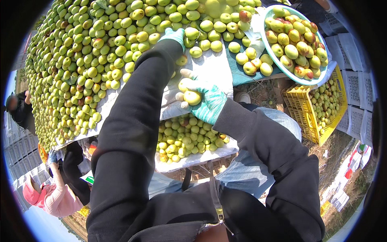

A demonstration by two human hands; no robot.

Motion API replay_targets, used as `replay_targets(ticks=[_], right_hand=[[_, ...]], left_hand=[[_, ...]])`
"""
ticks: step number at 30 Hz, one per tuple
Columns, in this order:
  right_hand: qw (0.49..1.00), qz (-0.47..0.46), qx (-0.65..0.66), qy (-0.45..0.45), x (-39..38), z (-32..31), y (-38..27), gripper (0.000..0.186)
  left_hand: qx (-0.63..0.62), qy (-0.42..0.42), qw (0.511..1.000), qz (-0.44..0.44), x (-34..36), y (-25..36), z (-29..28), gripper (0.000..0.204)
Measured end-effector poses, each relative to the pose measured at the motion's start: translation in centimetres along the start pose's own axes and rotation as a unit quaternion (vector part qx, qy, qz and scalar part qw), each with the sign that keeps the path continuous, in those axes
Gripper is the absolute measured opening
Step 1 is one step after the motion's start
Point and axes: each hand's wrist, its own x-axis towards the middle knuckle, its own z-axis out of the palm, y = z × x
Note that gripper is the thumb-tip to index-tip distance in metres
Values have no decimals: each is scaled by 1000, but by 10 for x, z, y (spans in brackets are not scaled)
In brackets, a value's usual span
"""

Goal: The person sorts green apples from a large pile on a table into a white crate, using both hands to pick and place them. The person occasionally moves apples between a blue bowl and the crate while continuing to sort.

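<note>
My left hand [173,37], in a teal glove, reaches into the heap of green jujubes [121,51] on a white cloth [211,64]; its fingers are mostly turned away, so its grip is unclear. My right hand [200,97], gloved in teal and white with palm up, is closed around two yellow-green jujubes [191,98], just above the cloth's front edge. Below that edge lies a second layer of green jujubes [183,139].
At the right are a pale blue bowl [267,26] of red-blotched jujubes, a yellow crate [322,137] of fruit and stacked white crates [354,101]. At the left, a dark-clothed person [22,111] and a person in pink [60,199] are beside the heap.
</note>
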Motion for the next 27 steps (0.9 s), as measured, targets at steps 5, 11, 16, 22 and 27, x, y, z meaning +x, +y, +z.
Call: replay_targets(ticks=[5, 11, 16, 22, 27], right_hand=[[987, 27, 58, 144, -2, -1, -12, 14], [990, 27, -23, 136, -3, 3, -9, 18], [982, 34, -14, 184, -3, 9, -4, 20], [985, 62, -32, 158, -4, 8, -9, 18], [991, 54, -19, 118, -6, 6, -9, 34]], left_hand=[[-52, 82, 992, 75, -55, -7, 0, 39], [-99, 250, 961, 58, -38, 21, -10, 38], [51, 83, 983, 156, 3, 70, -21, 39], [-110, 252, 947, 166, -30, 46, -20, 25], [-113, 297, 946, -67, -56, -63, -32, 32]])
